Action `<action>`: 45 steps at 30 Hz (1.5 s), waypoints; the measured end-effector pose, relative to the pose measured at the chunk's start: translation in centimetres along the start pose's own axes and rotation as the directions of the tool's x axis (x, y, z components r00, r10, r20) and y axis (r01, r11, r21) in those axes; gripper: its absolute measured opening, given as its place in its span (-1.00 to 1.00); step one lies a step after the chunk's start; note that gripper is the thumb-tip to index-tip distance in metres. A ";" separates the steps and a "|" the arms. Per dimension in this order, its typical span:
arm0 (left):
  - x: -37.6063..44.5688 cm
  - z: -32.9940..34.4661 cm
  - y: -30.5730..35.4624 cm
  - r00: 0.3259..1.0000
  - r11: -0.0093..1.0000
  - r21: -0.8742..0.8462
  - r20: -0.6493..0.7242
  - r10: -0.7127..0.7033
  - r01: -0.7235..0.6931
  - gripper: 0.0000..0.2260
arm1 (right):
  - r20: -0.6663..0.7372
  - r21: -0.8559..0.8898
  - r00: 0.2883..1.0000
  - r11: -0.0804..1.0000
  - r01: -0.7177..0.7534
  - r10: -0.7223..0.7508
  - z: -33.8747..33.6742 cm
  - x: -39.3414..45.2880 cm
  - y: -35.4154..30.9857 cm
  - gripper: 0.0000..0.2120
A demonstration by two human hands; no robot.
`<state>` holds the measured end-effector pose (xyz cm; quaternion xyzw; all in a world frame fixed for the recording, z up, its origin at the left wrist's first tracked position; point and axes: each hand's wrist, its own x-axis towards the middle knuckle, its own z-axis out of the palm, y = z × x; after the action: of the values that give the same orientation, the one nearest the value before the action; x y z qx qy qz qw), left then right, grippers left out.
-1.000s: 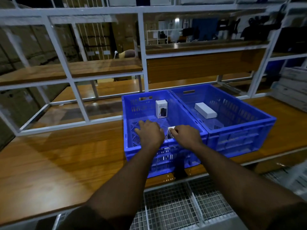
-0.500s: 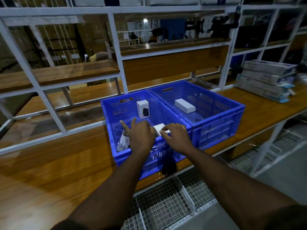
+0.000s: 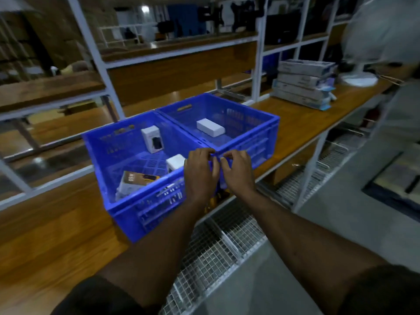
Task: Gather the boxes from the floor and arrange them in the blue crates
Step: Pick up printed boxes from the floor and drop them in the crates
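blue crates [image 3: 270, 123]: 2 | small boxes [image 3: 210, 127] in crates: 4 | hands [image 3: 200, 171]: 2 | stacked flat boxes [image 3: 304, 87]: 4

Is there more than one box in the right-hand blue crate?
No, the right blue crate holds only one white box, lying flat on its floor.

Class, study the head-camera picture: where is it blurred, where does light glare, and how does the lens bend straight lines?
Head view: motion blur smears the fan and the stacked boxes at right; a bright lamp glares in the dim background; the wide lens tilts and bows the shelf posts; the crates and both hands stay fairly sharp.
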<state>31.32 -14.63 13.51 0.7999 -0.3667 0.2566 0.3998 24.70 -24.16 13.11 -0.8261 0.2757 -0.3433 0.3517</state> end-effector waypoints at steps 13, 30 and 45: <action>-9.4 16.4 13.7 0.763 0.996 -0.088 0.643 0.069 -0.016 -0.74 | -0.195 -0.116 0.849 0.848 -0.517 0.491 -15.8 -8.3 20.7 -0.77; -23.5 29.8 46.8 0.386 0.771 -0.585 0.669 0.635 -0.253 -0.73 | -0.686 0.097 0.343 0.547 -0.832 0.642 -44.2 -25.0 34.6 -0.76; -38.4 34.4 70.1 -0.116 0.329 -0.924 0.355 0.928 -0.195 -0.70 | -0.826 0.436 -0.299 0.207 -0.876 0.477 -58.5 -38.8 38.8 -0.77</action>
<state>-43.20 -57.30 -0.74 0.3070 -0.9096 -0.2322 0.1566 -51.93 -43.37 -1.03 -0.1798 0.9044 -0.3730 0.1030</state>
